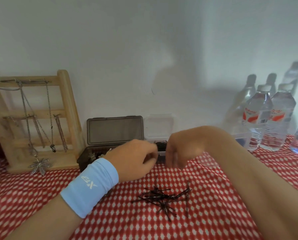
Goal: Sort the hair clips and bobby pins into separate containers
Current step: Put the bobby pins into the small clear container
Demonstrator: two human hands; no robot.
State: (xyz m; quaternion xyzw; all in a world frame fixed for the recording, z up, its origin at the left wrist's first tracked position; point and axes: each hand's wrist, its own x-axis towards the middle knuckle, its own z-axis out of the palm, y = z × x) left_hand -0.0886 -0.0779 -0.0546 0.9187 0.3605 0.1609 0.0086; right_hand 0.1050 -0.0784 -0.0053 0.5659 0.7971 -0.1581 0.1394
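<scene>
Both hands, left hand (136, 158) and right hand (177, 149), hover at the clear box (159, 129) with fingers (173, 159) curled; too blurry to tell if they're pinching anything. Loose bobby pins (163, 198) lie just in front of that box, mostly crosswise, probably nearer the right hand.

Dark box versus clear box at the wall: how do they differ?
The dark box is smoky brown and wider; the clear box is transparent and narrower. The dark box holds what look like pale clips; the clear box holds dark bobby pins. Both stand open, lids upright.
</scene>
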